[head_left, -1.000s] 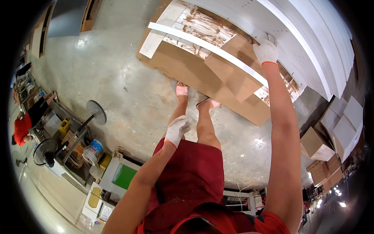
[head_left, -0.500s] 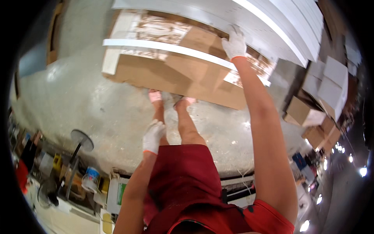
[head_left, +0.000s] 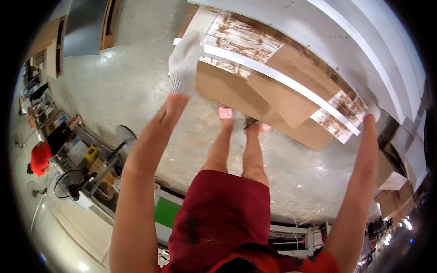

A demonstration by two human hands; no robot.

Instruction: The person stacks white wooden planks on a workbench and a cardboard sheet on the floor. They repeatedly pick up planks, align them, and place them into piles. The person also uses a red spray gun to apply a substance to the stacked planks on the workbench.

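Observation:
A long narrow white strip (head_left: 268,70) lies slantwise across brown cardboard (head_left: 227,86) and a stained white surface (head_left: 241,36). My left hand (head_left: 184,66), in a white knit glove with an orange cuff, is over the strip's left end and hides part of it. Motion smears its fingers, so its grip does not show. My right hand (head_left: 372,110), gloved the same way, is beyond the strip's right end beside the stacked white panels (head_left: 359,63). Its fingers are blurred into the pale panels, and any contact is unclear.
Cardboard boxes (head_left: 393,202) stand at the right. A grey sheet (head_left: 85,27) is at the far left. On the left are a fan (head_left: 69,184), a round disc on a post (head_left: 125,133) and cluttered shelving. My feet are on the concrete floor (head_left: 191,150) against the cardboard's near edge.
My left hand has risen from beside my leg to the strip's left end. My right hand has moved from the panels' edge to beyond the strip's right end. The view has shifted left.

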